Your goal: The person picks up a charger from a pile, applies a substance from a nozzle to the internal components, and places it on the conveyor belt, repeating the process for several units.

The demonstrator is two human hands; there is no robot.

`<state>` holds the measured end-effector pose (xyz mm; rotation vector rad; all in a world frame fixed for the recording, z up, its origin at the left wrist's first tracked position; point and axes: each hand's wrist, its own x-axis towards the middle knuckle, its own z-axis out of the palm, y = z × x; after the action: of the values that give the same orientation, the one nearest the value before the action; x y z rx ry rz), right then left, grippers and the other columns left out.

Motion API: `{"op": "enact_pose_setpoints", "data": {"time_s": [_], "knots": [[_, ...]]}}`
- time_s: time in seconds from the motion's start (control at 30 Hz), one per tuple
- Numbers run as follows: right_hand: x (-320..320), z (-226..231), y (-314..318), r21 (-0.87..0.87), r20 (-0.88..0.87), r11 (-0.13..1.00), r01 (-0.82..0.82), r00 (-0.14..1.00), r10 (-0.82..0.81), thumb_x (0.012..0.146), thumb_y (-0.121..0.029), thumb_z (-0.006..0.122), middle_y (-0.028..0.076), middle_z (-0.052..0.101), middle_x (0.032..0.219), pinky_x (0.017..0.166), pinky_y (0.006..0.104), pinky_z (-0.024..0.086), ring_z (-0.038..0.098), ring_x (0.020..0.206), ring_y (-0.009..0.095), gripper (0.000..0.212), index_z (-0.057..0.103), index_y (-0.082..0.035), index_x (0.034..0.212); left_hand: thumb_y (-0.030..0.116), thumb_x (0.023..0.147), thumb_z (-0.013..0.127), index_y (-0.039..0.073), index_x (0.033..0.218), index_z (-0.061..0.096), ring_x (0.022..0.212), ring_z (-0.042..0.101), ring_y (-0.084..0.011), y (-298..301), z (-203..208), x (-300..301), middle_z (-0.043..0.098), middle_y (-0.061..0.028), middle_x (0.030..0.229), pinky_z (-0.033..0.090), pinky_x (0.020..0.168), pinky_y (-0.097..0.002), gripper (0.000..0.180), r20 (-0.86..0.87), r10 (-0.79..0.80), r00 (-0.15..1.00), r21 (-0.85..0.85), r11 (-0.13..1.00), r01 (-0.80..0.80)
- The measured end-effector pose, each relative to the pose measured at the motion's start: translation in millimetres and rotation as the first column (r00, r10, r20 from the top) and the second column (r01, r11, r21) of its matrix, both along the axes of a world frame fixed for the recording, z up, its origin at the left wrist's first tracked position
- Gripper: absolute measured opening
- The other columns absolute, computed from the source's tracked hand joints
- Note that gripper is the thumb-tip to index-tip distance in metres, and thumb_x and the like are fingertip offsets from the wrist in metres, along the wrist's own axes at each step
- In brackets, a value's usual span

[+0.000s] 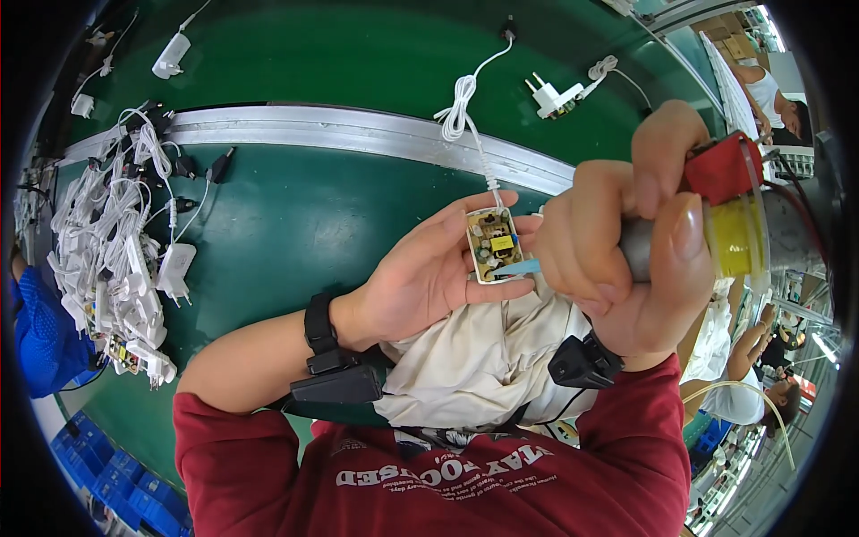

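White plastic framed the open adapter (480, 227), its crowded circuit board with one yellow block facing up, and from where I stood it lay in the person's left hand (428, 258), palm upward, steadied by digits along its edges. A white cord (463, 97), looped into a bundle partway along, ran from its far end across the metal rail (358, 130). The right hand (607, 234) was wrapped firmly round a grey cylindrical tool (636, 249), which carried a red block (721, 170) and a band of yellow (734, 238). Its pale blue nozzle (522, 268) reached over the near part of the board; whether the tip touched, I couldn't tell

Cream cloth (465, 362) lay bunched between the forearms, and a black strap (319, 324) circled the left wrist. On the green table (295, 215), off to the person's left, white adapters and their cords were heaped in a tangled pile (112, 237). Past the rail I could see another adapter with two pins (555, 97), its board partly bare, and a closed white one (170, 57) farther left. Blue bins (116, 479) stood low on the left, and co-workers (743, 385) sat away to the right
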<state>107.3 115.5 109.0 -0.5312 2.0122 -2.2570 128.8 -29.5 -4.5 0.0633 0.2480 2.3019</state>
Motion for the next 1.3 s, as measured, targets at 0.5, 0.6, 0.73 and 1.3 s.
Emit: {"op": "enact_pose_setpoints", "data": {"time_s": [0.5,0.6,0.73,1.3], "knots": [[-2.7,0.4,9.2,-0.013,-0.063,0.998,-0.061,0.996,0.06,0.096,-0.039,0.045,0.0,0.036,0.049,0.033,0.0224,0.024,0.03,0.035,0.008,0.031,0.032,-0.01,0.096,0.029,0.099,0.036,0.004,0.139,0.025,0.128,0.039,-0.0236,3.0,3.9,0.2,0.037,-0.0155,0.137,0.039,0.103,-0.0473,0.048,-0.012,-0.013,1.0,-0.041,0.999,0.013],[-3.1,-0.9,9.5,-0.029,-0.063,0.999,-0.032,0.998,0.03,0.096,-0.039,0.045,-0.001,0.035,0.048,0.033,0.0223,0.024,0.03,0.035,0.007,0.032,0.033,-0.01,0.099,0.029,0.099,0.036,0.004,0.139,0.025,0.128,0.039,-0.0239,2.8,4.7,-0.6,0.038,-0.0154,0.137,0.039,0.103,-0.047,0.048,-0.019,-0.019,1.0,-0.084,0.996,0.017],[-6.1,0.0,11.9,-0.046,-0.066,0.999,-0.01,0.998,0.007,0.095,-0.04,0.045,-0.001,0.034,0.048,0.033,0.0221,0.023,0.03,0.035,0.007,0.032,0.033,-0.01,0.101,0.026,0.099,0.037,0.004,0.138,0.025,0.128,0.039,-0.0244,1.6,6.7,-5.0,0.038,-0.0152,0.137,0.042,0.101,-0.0463,0.047,-0.065,-0.027,0.998,-0.116,0.993,0.02],[-6.2,1.1,4.9,-0.317,0.048,0.948,0.011,0.999,0.005,0.094,-0.028,0.05,-0.001,0.032,0.049,0.036,0.0224,0.022,0.027,0.038,0.005,0.027,0.036,-0.006,0.099,0.021,0.082,0.063,0.0,0.12,0.045,0.103,0.056,-0.0337,4.8,18.9,-147.1,0.057,-0.0175,0.109,0.051,0.08,-0.04,0.047,-0.402,-0.886,0.23,-0.281,-0.12,-0.952]]}}
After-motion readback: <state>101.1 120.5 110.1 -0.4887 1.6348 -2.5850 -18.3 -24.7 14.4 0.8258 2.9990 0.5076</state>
